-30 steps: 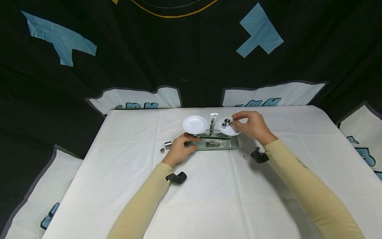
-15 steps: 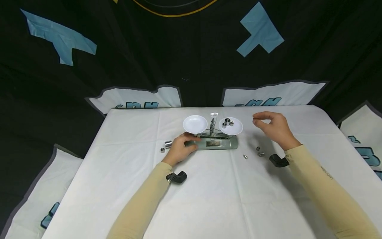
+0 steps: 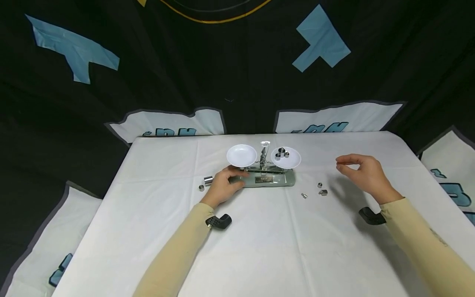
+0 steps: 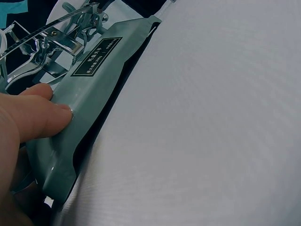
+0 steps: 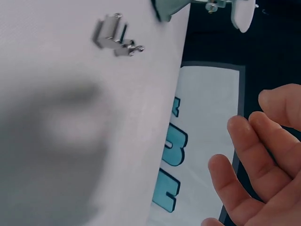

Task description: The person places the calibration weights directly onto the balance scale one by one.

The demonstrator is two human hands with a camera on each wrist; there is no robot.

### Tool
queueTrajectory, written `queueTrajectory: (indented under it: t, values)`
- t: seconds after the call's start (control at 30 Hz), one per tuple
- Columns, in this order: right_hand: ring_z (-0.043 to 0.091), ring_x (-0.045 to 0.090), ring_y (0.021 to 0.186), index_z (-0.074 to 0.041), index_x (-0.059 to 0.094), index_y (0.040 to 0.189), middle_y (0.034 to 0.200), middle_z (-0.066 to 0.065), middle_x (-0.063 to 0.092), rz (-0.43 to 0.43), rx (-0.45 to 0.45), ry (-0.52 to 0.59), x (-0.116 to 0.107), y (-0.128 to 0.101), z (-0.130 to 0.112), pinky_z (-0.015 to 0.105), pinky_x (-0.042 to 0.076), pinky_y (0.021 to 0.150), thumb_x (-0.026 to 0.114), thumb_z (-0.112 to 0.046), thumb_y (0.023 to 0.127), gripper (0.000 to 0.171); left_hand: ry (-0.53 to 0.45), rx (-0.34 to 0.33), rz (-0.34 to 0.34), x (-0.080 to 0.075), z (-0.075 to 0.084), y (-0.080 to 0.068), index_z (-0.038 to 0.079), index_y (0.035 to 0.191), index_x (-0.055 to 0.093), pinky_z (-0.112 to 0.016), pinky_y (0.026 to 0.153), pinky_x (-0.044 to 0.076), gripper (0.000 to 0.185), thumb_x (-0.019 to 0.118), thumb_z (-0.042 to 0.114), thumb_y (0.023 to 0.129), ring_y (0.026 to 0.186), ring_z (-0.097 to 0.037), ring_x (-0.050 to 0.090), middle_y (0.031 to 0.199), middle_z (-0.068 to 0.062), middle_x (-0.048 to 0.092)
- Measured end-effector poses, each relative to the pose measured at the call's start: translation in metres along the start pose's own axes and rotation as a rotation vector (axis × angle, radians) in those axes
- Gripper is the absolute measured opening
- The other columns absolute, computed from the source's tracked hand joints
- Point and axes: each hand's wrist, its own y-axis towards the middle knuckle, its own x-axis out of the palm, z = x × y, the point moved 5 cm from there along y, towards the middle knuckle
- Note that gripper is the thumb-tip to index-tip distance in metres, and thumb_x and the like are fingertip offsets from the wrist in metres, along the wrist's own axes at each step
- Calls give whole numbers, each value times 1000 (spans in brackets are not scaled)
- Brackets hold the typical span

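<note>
A table balance with a grey-green base (image 3: 276, 180) stands at the far middle of the table. Its left pan (image 3: 241, 156) holds nothing, and several small metal weights (image 3: 281, 152) stand grouped on its right pan (image 3: 295, 160). My left hand (image 3: 224, 186) holds the base's left end; in the left wrist view the thumb (image 4: 44, 117) presses on the green casing, other fingers partly hidden. To the right of the balance my right hand (image 3: 363, 172) hovers over the table, fingers loosely bent. The right wrist view shows nothing between its fingers (image 5: 261, 174).
On the white-covered table (image 3: 256, 247), a larger cylinder weight (image 3: 208, 180) and a small one (image 3: 201, 187) lie left of the left hand. Right of the balance lie more weights: a cylinder (image 3: 323, 192), a small one (image 3: 320, 185) and a thin one (image 3: 304, 195). Dark cloth hangs behind.
The right hand has drawn away from the right pan toward the right, leaving the weights standing there. The left hand stays on the balance base.
</note>
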Motion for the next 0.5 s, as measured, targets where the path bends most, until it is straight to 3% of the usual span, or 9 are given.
queueTrajectory:
  t: [0.23,0.5]
  values:
    - [40,58,120,-1,71,121,127,24,69,-63,-27,-26,9,-5,7,33,49,79,66,-22,98,32,-4,4,5,-1,1,0,8,109,78,-49,116,44,27,71,5,84,132,-32,58,134,-14,66]
    - [41,61,121,-2,73,118,115,21,74,-162,-94,-52,30,-11,6,39,50,86,67,-11,94,26,-8,-16,-1,1,1,0,7,109,78,-46,116,44,26,71,6,84,132,-30,58,134,-12,66]
